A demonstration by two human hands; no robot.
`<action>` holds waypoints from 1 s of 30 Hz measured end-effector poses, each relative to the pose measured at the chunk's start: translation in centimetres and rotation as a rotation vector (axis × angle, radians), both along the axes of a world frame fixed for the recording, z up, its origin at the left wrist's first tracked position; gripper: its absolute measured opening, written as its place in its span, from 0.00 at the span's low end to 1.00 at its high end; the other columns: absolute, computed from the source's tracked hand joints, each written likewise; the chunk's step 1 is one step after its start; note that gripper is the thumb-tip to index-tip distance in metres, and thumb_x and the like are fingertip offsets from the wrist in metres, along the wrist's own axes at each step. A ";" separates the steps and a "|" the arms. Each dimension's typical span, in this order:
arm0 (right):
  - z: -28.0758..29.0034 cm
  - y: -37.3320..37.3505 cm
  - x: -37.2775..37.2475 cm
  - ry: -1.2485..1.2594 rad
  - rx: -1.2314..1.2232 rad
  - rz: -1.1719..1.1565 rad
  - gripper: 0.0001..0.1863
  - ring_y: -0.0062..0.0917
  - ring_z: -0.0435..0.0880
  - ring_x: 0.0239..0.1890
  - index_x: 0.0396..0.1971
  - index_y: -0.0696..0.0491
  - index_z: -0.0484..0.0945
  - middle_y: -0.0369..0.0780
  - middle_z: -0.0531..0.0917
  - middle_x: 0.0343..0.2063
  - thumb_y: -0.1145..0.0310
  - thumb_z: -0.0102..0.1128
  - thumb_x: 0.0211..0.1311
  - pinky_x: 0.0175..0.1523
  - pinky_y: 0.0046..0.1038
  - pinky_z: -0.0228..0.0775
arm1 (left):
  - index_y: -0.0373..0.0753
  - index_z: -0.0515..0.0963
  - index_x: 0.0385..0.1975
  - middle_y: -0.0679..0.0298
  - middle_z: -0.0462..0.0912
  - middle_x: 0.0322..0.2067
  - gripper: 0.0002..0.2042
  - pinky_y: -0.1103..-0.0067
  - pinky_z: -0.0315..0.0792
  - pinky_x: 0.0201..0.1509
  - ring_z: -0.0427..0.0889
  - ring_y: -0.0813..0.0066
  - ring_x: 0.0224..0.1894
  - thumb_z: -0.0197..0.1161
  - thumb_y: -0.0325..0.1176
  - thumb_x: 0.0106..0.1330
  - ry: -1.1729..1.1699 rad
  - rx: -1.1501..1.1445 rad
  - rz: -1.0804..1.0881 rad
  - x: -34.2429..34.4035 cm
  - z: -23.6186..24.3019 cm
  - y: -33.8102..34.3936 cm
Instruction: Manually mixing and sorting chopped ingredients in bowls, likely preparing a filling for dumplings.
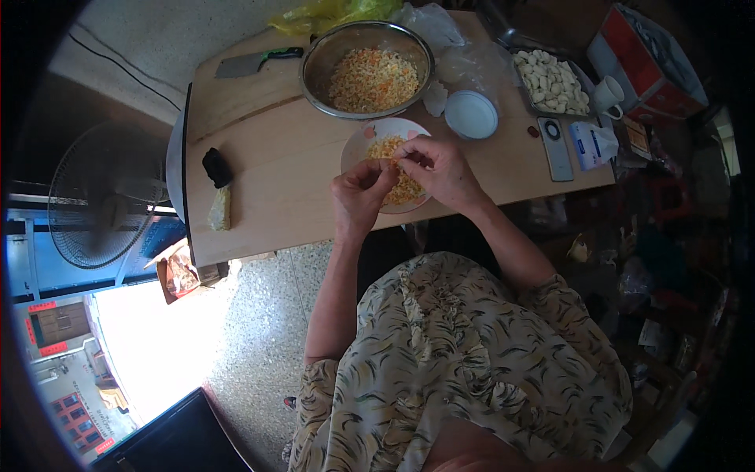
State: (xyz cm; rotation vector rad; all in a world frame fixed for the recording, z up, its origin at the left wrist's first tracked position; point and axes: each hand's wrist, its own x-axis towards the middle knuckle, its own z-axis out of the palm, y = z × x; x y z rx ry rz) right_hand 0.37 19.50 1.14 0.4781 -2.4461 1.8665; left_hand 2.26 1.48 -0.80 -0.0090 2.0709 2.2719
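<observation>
My left hand (363, 195) and my right hand (444, 175) meet above a white bowl (352, 151), thumbs and fingertips pinched close together. Whatever lies between the fingertips is too small and hidden to make out. Chopped yellow and orange filling (405, 191) fills much of the bowl under my hands. Just behind it stands a large metal basin (310, 88) with more chopped filling (373, 79). A small round bowl (471, 116) with something whitish in it sits right of the basin. Farther right, a tray holds many pale dumplings (550, 82).
A cleaver (245, 64) with a green-black handle lies at the back left. A black object (215, 167) joins a pale bag near the left edge. Phone (556, 149), tissue pack (591, 145), white mug (607, 96) and red box (641, 75) stand right. A fan (110, 197) stands left.
</observation>
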 end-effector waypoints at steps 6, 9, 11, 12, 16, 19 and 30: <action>-1.1 0.3 0.3 -0.080 -0.054 -0.002 0.05 0.18 0.86 0.33 0.39 0.61 0.81 0.39 0.86 0.30 0.75 0.64 0.68 0.40 0.25 0.79 | 0.29 0.86 0.39 0.66 0.88 0.33 0.08 0.83 0.79 0.44 0.84 0.83 0.36 0.68 0.29 0.70 -0.030 -0.006 0.018 0.2 0.2 0.6; -1.3 0.2 0.6 -0.043 -0.055 -0.045 0.05 0.16 0.85 0.33 0.37 0.61 0.79 0.38 0.85 0.29 0.75 0.63 0.68 0.40 0.25 0.78 | 0.29 0.86 0.40 0.65 0.89 0.33 0.09 0.83 0.79 0.44 0.85 0.83 0.37 0.68 0.30 0.71 -0.035 -0.013 0.026 0.1 -0.2 0.9; -1.6 0.2 0.8 -0.067 -0.077 -0.062 0.04 0.14 0.83 0.34 0.38 0.62 0.79 0.36 0.85 0.31 0.77 0.62 0.68 0.40 0.23 0.78 | 0.29 0.85 0.40 0.64 0.89 0.33 0.09 0.83 0.79 0.44 0.85 0.83 0.37 0.67 0.30 0.71 -0.024 -0.024 0.022 -0.2 -0.6 1.0; -1.8 0.2 1.0 -0.098 -0.093 -0.070 0.03 0.11 0.81 0.35 0.38 0.62 0.79 0.34 0.84 0.32 0.78 0.62 0.69 0.41 0.21 0.77 | 0.29 0.85 0.41 0.64 0.89 0.33 0.09 0.83 0.79 0.44 0.85 0.82 0.37 0.67 0.30 0.71 -0.042 -0.050 0.019 -0.2 -0.7 1.0; -3.2 0.0 0.9 -0.014 -0.176 -0.115 0.03 0.12 0.81 0.36 0.38 0.62 0.79 0.35 0.84 0.33 0.80 0.62 0.67 0.41 0.21 0.77 | 0.29 0.85 0.41 0.64 0.88 0.34 0.09 0.83 0.79 0.44 0.85 0.82 0.37 0.67 0.30 0.71 -0.029 -0.081 0.012 -0.6 -0.7 1.4; -3.9 0.1 0.6 0.028 -0.201 -0.130 0.03 0.14 0.82 0.37 0.38 0.61 0.79 0.36 0.84 0.34 0.81 0.62 0.66 0.41 0.22 0.78 | 0.29 0.85 0.41 0.65 0.88 0.34 0.09 0.82 0.79 0.44 0.85 0.82 0.36 0.67 0.30 0.71 -0.063 -0.089 0.024 -1.1 -0.8 1.8; -5.1 2.3 -0.9 -0.082 -0.315 -0.076 0.03 0.14 0.81 0.37 0.40 0.61 0.79 0.36 0.82 0.33 0.79 0.61 0.69 0.40 0.22 0.77 | 0.29 0.83 0.43 0.63 0.89 0.35 0.07 0.82 0.81 0.46 0.87 0.79 0.39 0.66 0.25 0.71 -0.153 -0.142 0.017 -3.0 -0.4 1.9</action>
